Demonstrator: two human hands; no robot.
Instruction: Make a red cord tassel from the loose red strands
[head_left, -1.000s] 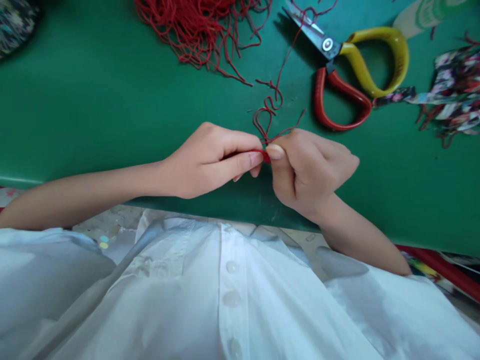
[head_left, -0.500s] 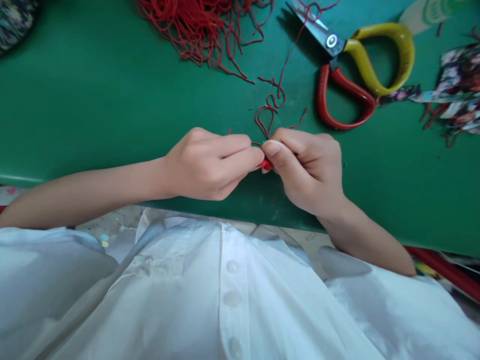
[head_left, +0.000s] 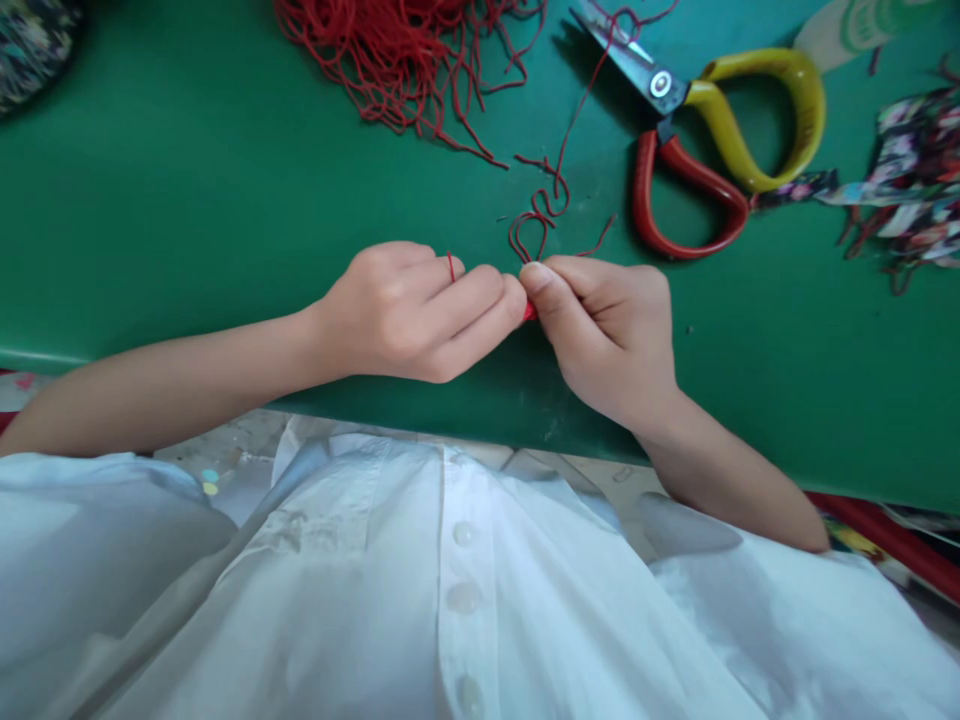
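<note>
Both hands meet fingertip to fingertip just above the green table (head_left: 187, 220). A small bright red piece (head_left: 531, 311), mostly hidden, shows between the fingertips. My right hand (head_left: 611, 330) is closed in a pinch with its thumb on top, gripping a thin red cord (head_left: 534, 222) whose loops lie on the table beyond it. My left hand (head_left: 424, 315) is closed too, its fingers curled toward the same spot. A strand of red cord (head_left: 451, 266) crosses one of its fingers. What the fingertips enclose is largely covered.
A heap of red cords (head_left: 390, 60) lies at the far middle. Scissors (head_left: 694, 130) with one yellow and one red handle rest at the far right, blades apart. Beyond them are a whitish container (head_left: 851, 30) and patterned fabric strips (head_left: 919, 170). A dark patterned object (head_left: 34, 50) sits far left.
My left hand has turned and shifted slightly away from my body, and the cord strand now lies over its finger. My right hand has moved a little left, still pinching.
</note>
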